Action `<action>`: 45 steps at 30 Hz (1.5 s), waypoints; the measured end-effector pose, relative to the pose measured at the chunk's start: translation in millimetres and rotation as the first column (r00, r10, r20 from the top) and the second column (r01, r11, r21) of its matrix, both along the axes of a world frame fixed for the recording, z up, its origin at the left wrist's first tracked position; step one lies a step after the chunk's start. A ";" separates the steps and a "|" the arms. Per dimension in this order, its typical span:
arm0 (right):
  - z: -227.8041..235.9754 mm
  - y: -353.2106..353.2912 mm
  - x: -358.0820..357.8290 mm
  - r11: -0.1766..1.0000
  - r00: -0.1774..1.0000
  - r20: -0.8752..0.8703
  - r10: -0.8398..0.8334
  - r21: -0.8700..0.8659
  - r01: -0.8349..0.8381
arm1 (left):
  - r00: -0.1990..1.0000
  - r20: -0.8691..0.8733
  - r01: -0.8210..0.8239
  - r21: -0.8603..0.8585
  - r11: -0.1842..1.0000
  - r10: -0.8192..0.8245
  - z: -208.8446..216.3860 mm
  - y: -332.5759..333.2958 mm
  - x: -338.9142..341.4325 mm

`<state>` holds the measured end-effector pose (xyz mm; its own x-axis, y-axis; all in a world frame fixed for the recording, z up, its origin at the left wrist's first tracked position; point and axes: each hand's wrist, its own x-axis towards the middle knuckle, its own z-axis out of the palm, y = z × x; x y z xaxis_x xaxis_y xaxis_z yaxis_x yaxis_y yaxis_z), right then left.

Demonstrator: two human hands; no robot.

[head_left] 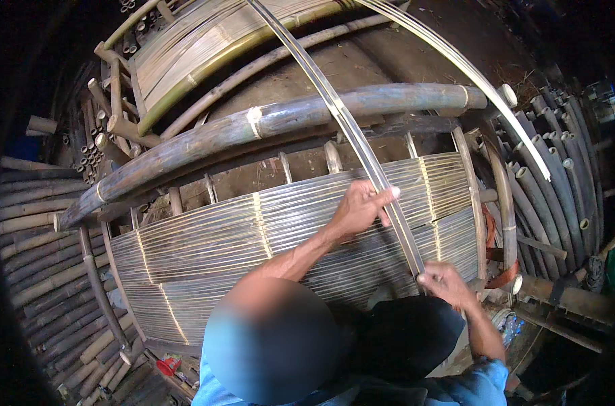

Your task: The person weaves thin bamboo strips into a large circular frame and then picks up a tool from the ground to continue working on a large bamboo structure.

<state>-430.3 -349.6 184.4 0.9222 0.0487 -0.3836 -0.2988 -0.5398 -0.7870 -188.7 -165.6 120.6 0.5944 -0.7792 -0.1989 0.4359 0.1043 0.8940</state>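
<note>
My left hand (361, 207) and right hand (446, 283) pinch the long split bamboo (354, 132) — running from four o'clock towards eleven — which should be light, springy, splintery-edged; best gripped flat, near this end.

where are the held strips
In the head view, right of centre, the strips slant over the bench, left hand on them, right hand at their near end.

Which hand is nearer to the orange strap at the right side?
Right. The right hand, at the near end of the long strip, is left of the orange strap; the left hand holds the strip farther left and forward, above the slatted panel.
</note>
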 end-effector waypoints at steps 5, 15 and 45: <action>3.9 28.5 -62.3 0.889 0.882 -0.115 -0.457 -0.040 0.456 | 1.000 -0.001 0.030 0.034 0.999 -0.030 4.6 -8.7 16.2; 35.1 -12.2 26.6 0.771 0.834 0.309 -0.458 -0.329 0.545 | 0.994 -0.104 0.027 -0.018 0.999 -0.029 24.0 -1.4 10.7; 14.7 -163.9 288.3 0.602 0.790 0.613 -0.027 -0.620 0.503 | 0.998 0.006 0.059 0.125 0.990 -0.060 7.9 15.8 -1.1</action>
<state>-142.0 -513.6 199.2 0.8877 -0.3018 0.3477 -0.2299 -0.9449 -0.2331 -189.8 -149.8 128.5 0.5500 -0.7828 -0.2909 0.4289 -0.0341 0.9027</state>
